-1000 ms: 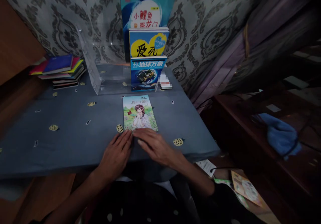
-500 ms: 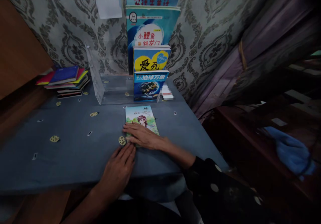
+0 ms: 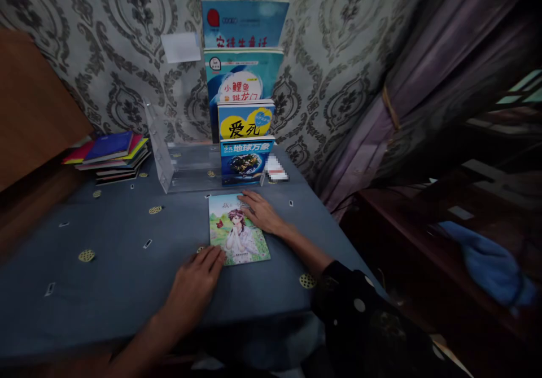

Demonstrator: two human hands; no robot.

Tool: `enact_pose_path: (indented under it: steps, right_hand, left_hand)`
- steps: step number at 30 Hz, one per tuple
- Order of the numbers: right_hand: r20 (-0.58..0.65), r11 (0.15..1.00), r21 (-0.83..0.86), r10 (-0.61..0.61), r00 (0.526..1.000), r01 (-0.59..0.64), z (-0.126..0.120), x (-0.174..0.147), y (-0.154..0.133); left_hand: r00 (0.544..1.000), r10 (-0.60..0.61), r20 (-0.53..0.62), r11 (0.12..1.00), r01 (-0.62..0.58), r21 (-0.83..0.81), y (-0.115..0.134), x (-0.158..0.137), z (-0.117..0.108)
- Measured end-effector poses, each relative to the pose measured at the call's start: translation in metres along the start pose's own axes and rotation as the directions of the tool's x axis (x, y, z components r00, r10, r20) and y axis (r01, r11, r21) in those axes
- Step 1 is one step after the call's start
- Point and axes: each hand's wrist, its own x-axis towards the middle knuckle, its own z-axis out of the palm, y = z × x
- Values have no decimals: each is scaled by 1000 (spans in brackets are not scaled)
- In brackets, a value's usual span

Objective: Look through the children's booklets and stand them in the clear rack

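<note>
A thin children's book [image 3: 243, 240] lies flat on the table, its cover showing a girl in a green meadow with a red butterfly. My right hand [image 3: 263, 214] rests on its upper right part, fingers stretched out and covering some of the title. At the lower left corner, my left hand [image 3: 195, 281] lies with its fingers extended, the fingertips touching the cover's edge. Behind the book stands a clear acrylic rack [image 3: 157, 149]. Its right side holds a column of upright books, with a blue book bearing an Earth picture [image 3: 245, 163] in front.
A stack of colourful books [image 3: 110, 151] lies at the table's back left, beside a brown wooden panel [image 3: 34, 107]. The patterned cloth [image 3: 122, 288] covers the table. A purple curtain [image 3: 364, 130] hangs at right, and a blue cloth [image 3: 486, 265] lies on dark red furniture.
My right hand has slid from the book's lower middle up to its upper right, uncovering the girl picture. My left hand stays near the lower left corner. The camera view has tilted up.
</note>
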Motion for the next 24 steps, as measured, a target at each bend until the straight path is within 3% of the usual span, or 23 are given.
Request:
enact_pose_path:
  steps: [4, 7, 10, 13, 16, 20, 24]
  right_hand:
    - [-76, 998, -31, 53, 996, -55, -10, -5, -7]
    - [-142, 982, -16, 182, 973, -186, -20, -15, -11]
    - [-154, 949, 121, 309, 939, -292, -27, -32, -13]
    - [-138, 919, 258, 340, 930, -297, -30, -46, -15]
    - [-154, 902, 323, 348, 925, -286, -29, -49, -16]
    - [-162, 891, 354, 359, 919, -286, -28, -47, -15]
    - [-167, 888, 361, 361, 917, -284, -31, -46, -17]
  left_hand:
    - [1000, 15, 23, 999, -16, 28, -24, 10, 0]
    - [999, -45, 18, 997, 43, 71, -54, 17, 1]
    - [986, -161, 35, 978, 155, 136, -85, 30, -1]
    - [980, -188, 59, 976, 180, 123, -96, 49, -6]
    - [989, -132, 71, 989, 127, 71, -76, 71, -8]
    - [999, 14, 52, 997, -10, -81, -25, 97, 0]
    - [998, 44, 44, 999, -44, -5, 9, 117, 8]
